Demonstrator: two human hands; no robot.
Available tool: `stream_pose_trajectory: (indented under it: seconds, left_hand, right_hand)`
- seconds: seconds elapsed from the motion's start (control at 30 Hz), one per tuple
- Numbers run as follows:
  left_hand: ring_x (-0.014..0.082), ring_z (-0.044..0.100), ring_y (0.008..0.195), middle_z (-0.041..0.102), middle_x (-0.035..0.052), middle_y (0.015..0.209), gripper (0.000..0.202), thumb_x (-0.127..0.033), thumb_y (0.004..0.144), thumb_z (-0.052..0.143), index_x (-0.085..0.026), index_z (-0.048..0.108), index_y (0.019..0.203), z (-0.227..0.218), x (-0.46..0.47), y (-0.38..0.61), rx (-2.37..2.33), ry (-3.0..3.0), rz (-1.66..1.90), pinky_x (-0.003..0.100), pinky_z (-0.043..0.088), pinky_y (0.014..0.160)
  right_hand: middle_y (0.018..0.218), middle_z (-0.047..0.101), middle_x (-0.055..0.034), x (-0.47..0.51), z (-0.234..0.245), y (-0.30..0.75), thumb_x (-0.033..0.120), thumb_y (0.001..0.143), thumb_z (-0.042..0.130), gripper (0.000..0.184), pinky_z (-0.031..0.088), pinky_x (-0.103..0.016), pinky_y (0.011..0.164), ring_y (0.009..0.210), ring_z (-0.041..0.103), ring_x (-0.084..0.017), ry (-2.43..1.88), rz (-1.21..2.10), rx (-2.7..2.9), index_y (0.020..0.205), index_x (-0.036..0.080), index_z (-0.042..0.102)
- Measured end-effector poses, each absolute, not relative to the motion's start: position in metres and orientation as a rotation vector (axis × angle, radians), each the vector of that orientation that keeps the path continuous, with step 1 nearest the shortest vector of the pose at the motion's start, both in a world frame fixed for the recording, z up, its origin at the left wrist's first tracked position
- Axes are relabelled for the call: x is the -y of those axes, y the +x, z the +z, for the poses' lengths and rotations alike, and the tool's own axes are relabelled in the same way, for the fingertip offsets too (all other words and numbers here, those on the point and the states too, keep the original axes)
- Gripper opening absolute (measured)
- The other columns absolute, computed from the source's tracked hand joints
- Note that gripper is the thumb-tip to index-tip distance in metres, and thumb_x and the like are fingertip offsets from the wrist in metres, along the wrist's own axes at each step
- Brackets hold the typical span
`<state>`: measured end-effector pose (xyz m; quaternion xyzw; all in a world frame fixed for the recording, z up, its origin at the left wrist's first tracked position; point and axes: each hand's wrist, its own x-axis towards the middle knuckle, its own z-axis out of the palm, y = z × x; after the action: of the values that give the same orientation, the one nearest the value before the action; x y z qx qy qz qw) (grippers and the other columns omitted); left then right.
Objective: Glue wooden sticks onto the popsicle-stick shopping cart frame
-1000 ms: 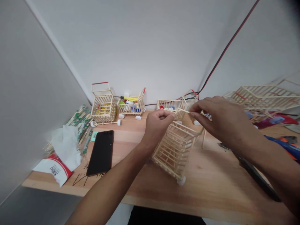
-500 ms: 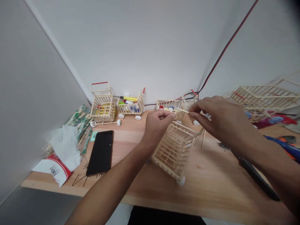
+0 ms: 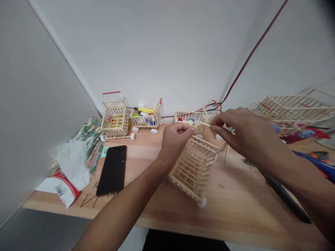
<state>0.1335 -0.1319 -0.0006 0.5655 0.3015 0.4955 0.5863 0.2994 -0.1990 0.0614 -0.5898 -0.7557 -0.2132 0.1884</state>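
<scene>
The left hand (image 3: 175, 144) is curled narrow around the top corner of a tilted wooden-stick cart (image 3: 195, 169), holding it up off the tabletop at the middle of the frame; the right hand (image 3: 243, 134) is narrow too, its fingertips (image 3: 214, 128) pinching the far end of a thin wooden stick (image 3: 203, 123) that runs from the left hand across the cart's top; whether that stick is joined to the cart is hard to tell; a white wheel (image 3: 201, 203) sits at the cart's lower end, nearest the front of the wooden table (image 3: 230, 216); just behind the hands, against the back wall (image 3: 157, 52), stands a third cart holding bottle caps (image 3: 190, 118); further left stand a cart with a red handle (image 3: 115, 116) and a cart full of colored caps (image 3: 146, 118), with a loose wheel axle (image 3: 117, 137) in front of them; at the left lie a black smartphone (image 3: 112, 170), a crumpled tissue (image 3: 73, 164), a red-and-white packet (image 3: 60, 188) and green-printed stick packets (image 3: 86, 134); a large blurred stick cart (image 3: 293, 111) fills the upper right, above a blue object (image 3: 314, 164); a red-and-black cable (image 3: 251, 59) climbs the wall at upper right
</scene>
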Motion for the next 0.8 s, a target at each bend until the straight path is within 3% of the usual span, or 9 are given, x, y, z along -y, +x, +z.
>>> stream_pose_trajectory:
  seconds: [0.8]
  left_hand:
    - [0.0097, 0.052, 0.058, 0.059, -0.0022, 0.058, 0.015, -0.029, 0.071, 0.073, -0.015, 0.069, 0.067, -0.0027, 0.1306, 0.1329, -0.693, 1.316, 1.153, 0.024, 0.042, 0.063]
  right_hand:
    - [0.072, 0.067, -0.004, 0.198, 0.0569, 0.3007, 0.02, 0.088, 0.058, 0.014, 0.038, -0.035, 0.066, 0.071, 0.056, -0.024, -1.653, -0.6, 2.145, 0.074, 0.023, 0.058]
